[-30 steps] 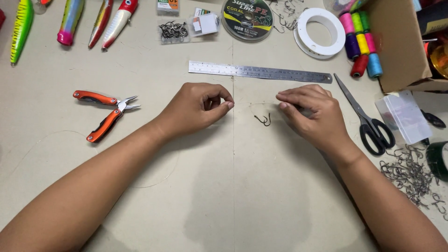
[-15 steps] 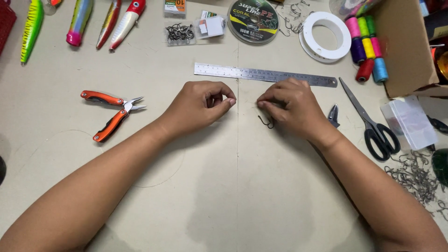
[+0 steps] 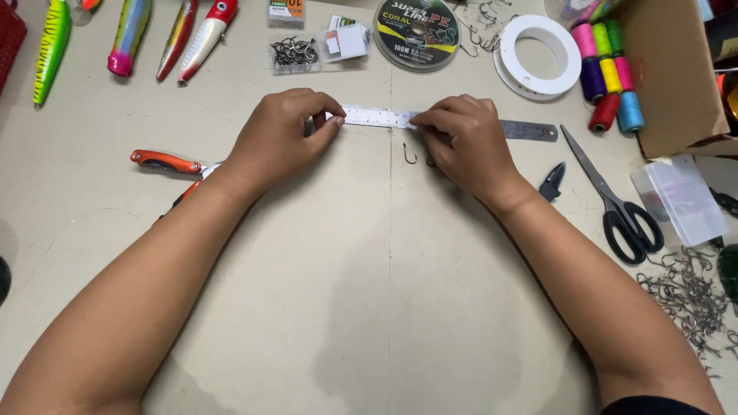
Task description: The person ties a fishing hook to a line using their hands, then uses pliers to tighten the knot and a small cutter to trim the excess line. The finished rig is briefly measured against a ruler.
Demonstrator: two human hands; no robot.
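Overhead view of a beige work table [image 3: 369,307], 2 bare forearms reaching in from 6 o'clock toward centre.

Cardboard box [image 3: 669,77] sits at 2 o'clock, w/ coloured thread spools [image 3: 607,69] just beside it. Fishing lures [image 3: 131,38] lie in a row at 11 o'clock. Dark line spool [image 3: 417,32] at 12 o'clock, white empty reel [image 3: 538,55] just right of it. Black-handled scissors [image 3: 615,204] at 3 o'clock, clear plastic case [image 3: 680,200] beside them; pile of loose hooks [image 3: 684,296] at 4 o'clock. Orange-handled pliers [image 3: 165,163] at 9 o'clock, partly under left wrist.

Steel ruler [image 3: 377,117] lies flat just above centre, running 9 to 3. Left hand [image 3: 280,138] is closed in a pinch at the ruler's left end, thumb & forefinger together. Right hand [image 3: 465,142] pinches likewise nr the ruler's middle. Hands are apart, the ruler's bare stretch between them. Any line stretched between the pinches is too thin to make out. A small fish hook [image 3: 408,154] sits just below the ruler, beside the right-hand fingertips; can't tell if it touches them.
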